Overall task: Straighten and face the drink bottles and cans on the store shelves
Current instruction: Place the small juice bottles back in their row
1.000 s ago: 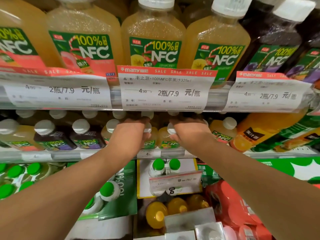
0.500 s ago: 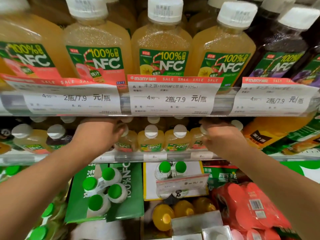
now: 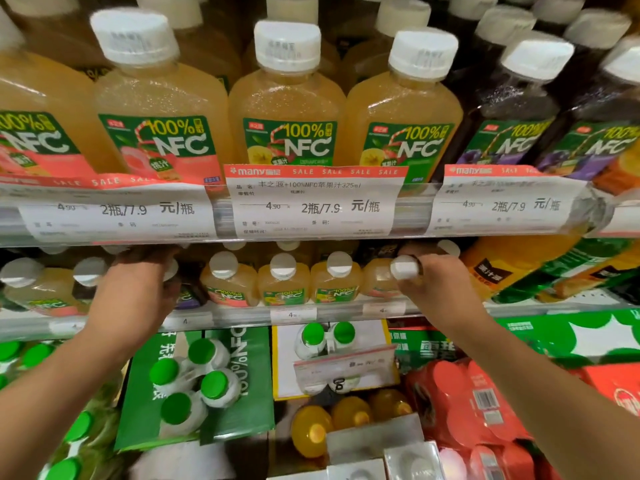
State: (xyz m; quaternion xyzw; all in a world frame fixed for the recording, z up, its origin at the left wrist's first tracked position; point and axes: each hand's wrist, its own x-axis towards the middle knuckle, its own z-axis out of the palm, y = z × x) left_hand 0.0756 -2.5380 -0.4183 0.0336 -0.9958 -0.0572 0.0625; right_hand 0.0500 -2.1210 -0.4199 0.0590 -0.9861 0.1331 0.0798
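On the middle shelf (image 3: 242,315) stands a row of small NFC juice bottles with white caps. My left hand (image 3: 138,289) grips a dark purple bottle (image 3: 188,292) at the row's left, fingers wrapped over its top. My right hand (image 3: 436,282) holds a pale juice bottle (image 3: 379,277) at the row's right, fingers curled around its white cap (image 3: 403,266). Between my hands three yellow bottles (image 3: 284,284) stand upright with labels facing out.
The upper shelf carries large NFC bottles (image 3: 287,98) behind sale price tags (image 3: 313,202). Orange juice cartons (image 3: 512,268) lie right of my right hand. Below are green-capped bottles (image 3: 194,379), orange bottles (image 3: 311,431) and red packs (image 3: 467,403).
Both hands have spread apart along the middle shelf, left hand leftward onto the dark bottle and right hand rightward onto the end bottle. The view has shifted closer and slightly down.
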